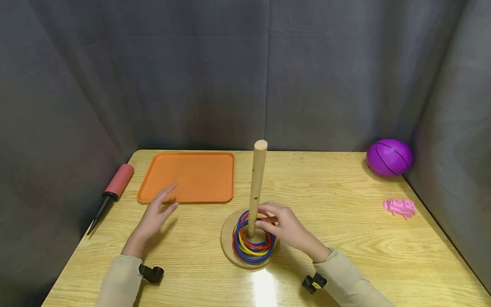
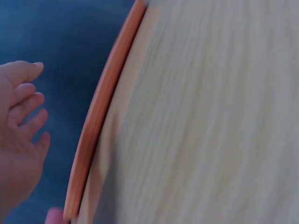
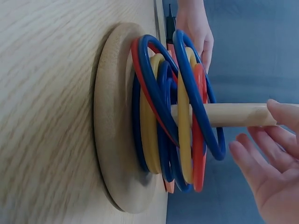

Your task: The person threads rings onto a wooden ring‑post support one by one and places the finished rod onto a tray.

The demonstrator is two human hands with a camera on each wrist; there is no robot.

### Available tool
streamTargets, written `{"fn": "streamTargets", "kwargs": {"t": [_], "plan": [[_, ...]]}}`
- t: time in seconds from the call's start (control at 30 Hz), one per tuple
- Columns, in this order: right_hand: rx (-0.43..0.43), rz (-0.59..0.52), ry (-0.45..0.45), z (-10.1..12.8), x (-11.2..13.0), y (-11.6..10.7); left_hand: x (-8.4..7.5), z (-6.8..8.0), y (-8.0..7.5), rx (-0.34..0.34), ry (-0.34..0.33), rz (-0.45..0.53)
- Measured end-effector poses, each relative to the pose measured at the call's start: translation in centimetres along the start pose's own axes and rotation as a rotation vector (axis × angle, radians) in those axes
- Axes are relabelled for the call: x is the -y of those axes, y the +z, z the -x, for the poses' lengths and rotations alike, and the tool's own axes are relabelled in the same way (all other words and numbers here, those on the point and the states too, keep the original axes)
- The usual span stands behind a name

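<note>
While the left hand [image 1: 155,215] hovers open and empty near the orange tray [image 1: 188,177], the right hand [image 1: 285,228] reaches relaxed, grasping nothing, to the rings [image 1: 253,247], all apparently stacked on the peg [image 1: 257,183], none yet removed.

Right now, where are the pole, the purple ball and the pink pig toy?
pole [image 1: 257,187], head view, middle of its wooden shaft
ball [image 1: 389,157], head view, centre of its purple side
pig [image 1: 400,207], head view, middle of its body
</note>
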State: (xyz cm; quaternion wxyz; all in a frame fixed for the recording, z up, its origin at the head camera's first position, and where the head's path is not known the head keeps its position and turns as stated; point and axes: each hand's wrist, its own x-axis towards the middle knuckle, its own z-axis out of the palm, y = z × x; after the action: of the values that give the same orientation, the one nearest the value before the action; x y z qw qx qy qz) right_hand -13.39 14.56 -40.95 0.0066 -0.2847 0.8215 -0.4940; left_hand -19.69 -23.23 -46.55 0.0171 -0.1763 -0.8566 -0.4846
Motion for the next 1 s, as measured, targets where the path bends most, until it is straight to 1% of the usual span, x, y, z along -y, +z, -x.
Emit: {"fn": "streamTargets", "kwargs": {"t": [0.1,0.23,0.4,0.47,0.53,0.63,0.73,0.9,1.0], "plan": [[0.02,-0.026,-0.004,0.0,0.0,0.1,1.1,-0.3,-1.9,-0.036,-0.032,-0.029],[0.021,-0.013,-0.003,-0.1,0.0,0.2,2.7,-0.8,-3.9,-0.073,-0.079,-0.082],[0.02,-0.004,-0.008,-0.2,0.0,0.3,4.2,-1.4,-5.7,-0.076,-0.186,-0.129],[0.018,-0.002,-0.007,-0.3,0.1,0.4,4.6,-1.6,-6.1,-0.056,-0.243,-0.135],[0.015,0.006,-0.006,-0.3,0.2,0.5,5.1,-1.8,-6.3,-0.04,-0.285,-0.152],[0.009,0.011,0.009,-0.3,0.3,0.7,5.8,-2.0,-6.5,-0.008,-0.333,-0.181],[0.006,0.01,0.023,-0.4,0.2,0.8,6.2,-1.9,-6.5,0.013,-0.363,-0.206],[0.0,0.042,0.015,-0.4,0.1,0.8,6.3,-1.9,-6.7,0.036,-0.377,-0.153],[-0.01,0.07,0.0,-0.4,0.1,0.8,6.5,-2.1,-6.9,0.064,-0.415,-0.107]]}}
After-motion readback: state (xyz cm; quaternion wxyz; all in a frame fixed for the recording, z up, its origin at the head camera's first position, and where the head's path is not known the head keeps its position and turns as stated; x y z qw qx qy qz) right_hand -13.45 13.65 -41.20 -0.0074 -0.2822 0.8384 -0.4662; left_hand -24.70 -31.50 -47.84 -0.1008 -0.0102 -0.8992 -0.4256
